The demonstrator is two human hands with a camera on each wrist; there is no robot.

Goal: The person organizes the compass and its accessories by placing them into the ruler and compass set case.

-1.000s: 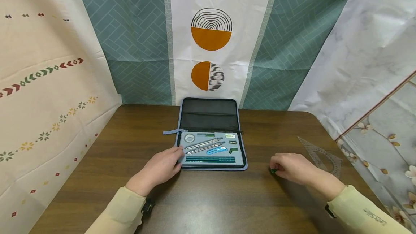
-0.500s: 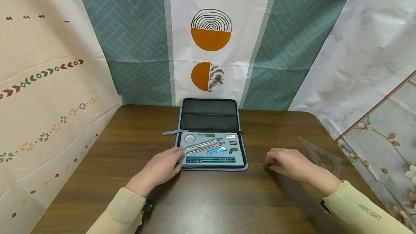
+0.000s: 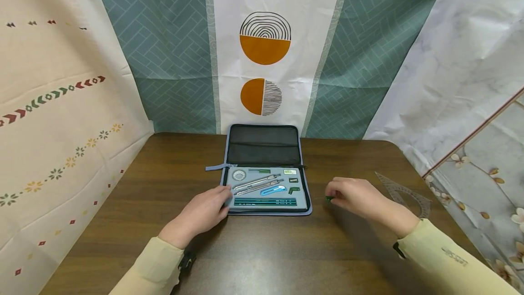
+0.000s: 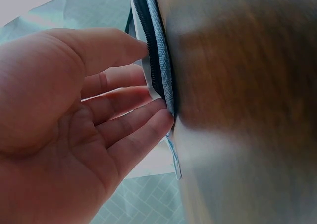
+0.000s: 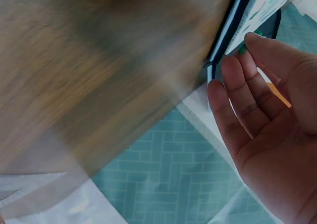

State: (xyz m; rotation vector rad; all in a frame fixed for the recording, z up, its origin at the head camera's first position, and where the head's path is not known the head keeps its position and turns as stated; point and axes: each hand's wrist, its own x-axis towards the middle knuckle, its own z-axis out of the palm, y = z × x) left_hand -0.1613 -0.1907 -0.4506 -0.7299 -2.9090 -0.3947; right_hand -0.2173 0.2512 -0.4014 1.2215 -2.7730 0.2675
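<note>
An unzipped blue-edged stationery case (image 3: 309,210) lies on the table with its lid raised at the back. In its grey tray sit two green pencils (image 3: 265,201), metal compasses (image 3: 257,183), a blue utility knife (image 3: 273,190), a pencil sharpener (image 3: 293,180), an eraser (image 3: 289,171) and a small green piece (image 3: 294,190). My left hand (image 3: 201,215) rests with loosely bent fingers against the case's front left edge. Right of the case, my right hand (image 3: 360,198) pinches a small green object (image 3: 329,198) between thumb and fingers; mostly hidden, its kind cannot be told.
A transparent set square (image 3: 409,195) lies on the wooden table (image 3: 286,254) beyond my right forearm. A strap (image 3: 214,167) sticks out left of the case. Patterned cloths (image 3: 176,58) hang behind the table and at both sides.
My right hand has moved left and away from me, bringing the small green object nearer the case. The left hand and the case have stayed in place.
</note>
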